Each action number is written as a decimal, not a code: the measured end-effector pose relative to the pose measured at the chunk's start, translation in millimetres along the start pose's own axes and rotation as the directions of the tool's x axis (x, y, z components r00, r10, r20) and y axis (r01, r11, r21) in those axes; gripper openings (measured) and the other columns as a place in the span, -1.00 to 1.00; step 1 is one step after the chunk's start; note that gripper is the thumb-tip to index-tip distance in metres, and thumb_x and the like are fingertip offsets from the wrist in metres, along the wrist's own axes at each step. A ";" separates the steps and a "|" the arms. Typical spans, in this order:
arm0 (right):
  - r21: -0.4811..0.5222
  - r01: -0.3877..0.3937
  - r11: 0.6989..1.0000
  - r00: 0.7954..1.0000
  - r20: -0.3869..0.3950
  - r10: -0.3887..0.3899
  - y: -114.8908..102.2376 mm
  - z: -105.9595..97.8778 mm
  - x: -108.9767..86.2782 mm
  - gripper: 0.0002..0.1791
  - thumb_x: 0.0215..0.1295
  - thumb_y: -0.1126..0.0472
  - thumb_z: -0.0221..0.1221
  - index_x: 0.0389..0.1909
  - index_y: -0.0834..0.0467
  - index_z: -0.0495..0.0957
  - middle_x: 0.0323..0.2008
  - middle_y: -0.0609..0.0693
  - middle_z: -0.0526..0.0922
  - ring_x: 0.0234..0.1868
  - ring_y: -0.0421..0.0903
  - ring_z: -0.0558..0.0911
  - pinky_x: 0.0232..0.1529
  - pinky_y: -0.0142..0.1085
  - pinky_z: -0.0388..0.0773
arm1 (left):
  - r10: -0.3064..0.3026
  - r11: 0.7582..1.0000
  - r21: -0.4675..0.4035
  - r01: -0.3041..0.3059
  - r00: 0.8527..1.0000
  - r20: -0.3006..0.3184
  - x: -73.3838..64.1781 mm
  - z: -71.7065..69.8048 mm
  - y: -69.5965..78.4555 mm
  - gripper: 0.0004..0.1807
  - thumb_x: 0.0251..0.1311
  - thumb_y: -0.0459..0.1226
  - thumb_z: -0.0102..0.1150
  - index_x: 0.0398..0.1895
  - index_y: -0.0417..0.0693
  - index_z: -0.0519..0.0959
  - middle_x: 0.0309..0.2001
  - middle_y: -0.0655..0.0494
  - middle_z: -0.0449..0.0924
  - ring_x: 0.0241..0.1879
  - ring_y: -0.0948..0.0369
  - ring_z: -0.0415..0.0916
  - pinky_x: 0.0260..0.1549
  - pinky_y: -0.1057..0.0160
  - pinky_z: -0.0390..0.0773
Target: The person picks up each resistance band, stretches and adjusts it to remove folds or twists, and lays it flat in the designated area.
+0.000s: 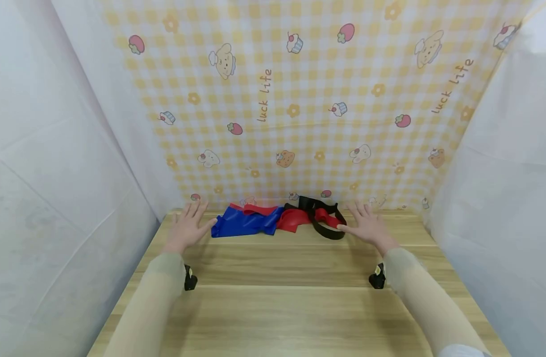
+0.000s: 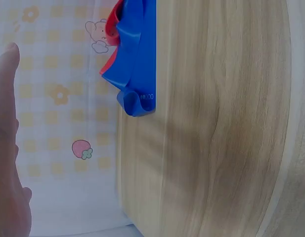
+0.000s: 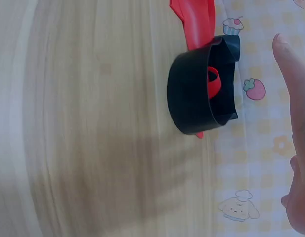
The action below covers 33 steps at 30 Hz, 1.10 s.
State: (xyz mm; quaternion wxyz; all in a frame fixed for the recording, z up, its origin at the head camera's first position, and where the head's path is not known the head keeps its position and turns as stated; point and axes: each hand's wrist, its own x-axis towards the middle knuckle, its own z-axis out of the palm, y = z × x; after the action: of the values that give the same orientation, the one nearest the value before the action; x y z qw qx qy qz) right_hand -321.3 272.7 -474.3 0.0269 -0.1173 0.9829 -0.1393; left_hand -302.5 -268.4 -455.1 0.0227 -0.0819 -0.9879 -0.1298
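My left hand point(image 1: 188, 228) is spread with its fingers pointing away from me, just left of a blue rubbery exercise band point(image 1: 241, 222). On the other side, my right hand point(image 1: 370, 228) spreads its fingers beside a looped black band point(image 1: 328, 232). Neither hand holds anything. Crumpled red band point(image 1: 295, 219) lies between the blue and black ones, and more red shows behind the blue and inside the black loop. The left wrist view shows a curled end of the blue band point(image 2: 135, 101). In the right wrist view the black band point(image 3: 189, 94) stands on edge.
The bands lie along the back of a wood-grain table point(image 1: 277, 267). Behind it hangs a yellow checked cloth point(image 1: 281, 139) with cartoon prints. White sheets point(image 1: 67, 188) close off the left and right sides. A small black device point(image 1: 190, 278) sits at each wrist.
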 end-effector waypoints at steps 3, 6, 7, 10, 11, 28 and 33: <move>0.034 0.030 0.999 1.000 0.003 -0.030 -2.2 7.3 2.8 0.06 0.24 -0.47 -0.05 0.53 0.13 -0.10 0.50 0.27 -0.23 0.45 0.37 -0.21 0.23 0.43 -0.24 | 0.014 1.000 0.003 -0.014 1.000 0.002 1.9 3.0 0.6 -0.07 0.30 0.38 -0.42 0.56 0.08 -0.19 0.54 -0.12 -0.26 0.48 -0.16 -0.36 0.25 -0.39 -0.33; 0.096 0.074 0.993 0.997 -0.024 -0.072 -5.6 14.0 5.6 -0.04 0.30 -0.24 0.13 0.50 0.22 -0.01 0.48 0.33 -0.12 0.43 0.38 -0.09 0.25 0.38 -0.10 | 0.036 0.999 0.008 -0.036 0.999 -0.016 5.3 11.3 2.8 -0.06 0.29 0.41 -0.53 0.57 0.08 -0.19 0.53 -0.12 -0.20 0.48 -0.16 -0.28 0.26 -0.39 -0.23; 0.107 0.096 0.990 0.995 -0.038 -0.092 -6.9 16.0 6.8 -0.08 0.30 -0.14 0.19 0.48 0.26 0.03 0.46 0.35 -0.07 0.42 0.39 -0.04 0.26 0.35 -0.06 | 0.045 0.999 0.009 -0.045 0.999 -0.024 6.8 14.5 3.7 -0.06 0.28 0.41 -0.55 0.56 0.07 -0.19 0.53 -0.13 -0.16 0.47 -0.16 -0.25 0.26 -0.38 -0.20; 0.147 0.135 0.980 0.989 -0.071 -0.126 -12.6 22.5 11.8 -0.19 0.27 0.09 0.27 0.42 0.34 0.15 0.42 0.39 0.07 0.37 0.38 0.12 0.28 0.26 0.07 | 0.072 0.997 -0.009 -0.073 0.996 -0.049 9.0 21.7 10.8 -0.11 0.35 0.34 -0.46 0.56 0.00 -0.13 0.50 -0.16 -0.07 0.46 -0.16 -0.19 0.26 -0.37 -0.11; 0.156 0.148 0.977 0.987 -0.081 -0.137 -14.3 25.4 13.9 -0.23 0.26 0.14 0.27 0.39 0.36 0.19 0.39 0.40 0.12 0.36 0.38 0.16 0.28 0.23 0.11 | 0.080 0.997 -0.012 -0.081 0.995 -0.057 9.1 23.4 14.1 -0.13 0.38 0.31 -0.42 0.55 -0.02 -0.11 0.50 -0.17 -0.05 0.46 -0.16 -0.17 0.26 -0.35 -0.08; 0.438 0.051 0.898 0.994 -0.108 -0.004 -56.1 60.2 37.0 -0.45 0.30 0.32 0.15 0.29 0.42 0.32 0.26 0.34 0.39 0.28 0.27 0.34 0.21 0.10 0.31 | 0.141 0.955 -0.254 -0.156 0.987 -0.075 3.9 74.0 82.9 -0.31 0.46 0.08 -0.18 0.53 0.04 0.03 0.50 -0.09 0.00 0.46 -0.11 -0.08 0.28 -0.32 -0.04; 0.473 -0.007 0.881 0.993 -0.103 0.063 -56.1 66.5 42.6 -0.46 0.31 0.34 0.12 0.30 0.41 0.32 0.26 0.34 0.39 0.28 0.24 0.36 0.19 0.07 0.35 | 0.137 0.928 -0.340 -0.153 0.988 -0.070 2.1 92.4 106.1 -0.31 0.45 0.09 -0.17 0.53 0.02 0.05 0.49 -0.07 0.04 0.46 -0.10 -0.07 0.32 -0.23 -0.02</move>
State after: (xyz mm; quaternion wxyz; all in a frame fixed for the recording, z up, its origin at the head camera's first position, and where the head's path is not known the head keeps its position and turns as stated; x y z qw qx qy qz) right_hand -344.4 192.4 -523.2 0.0003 -0.0813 0.9214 -0.3801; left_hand -288.9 -142.9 -517.3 0.0397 -0.1545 -0.9404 -0.3004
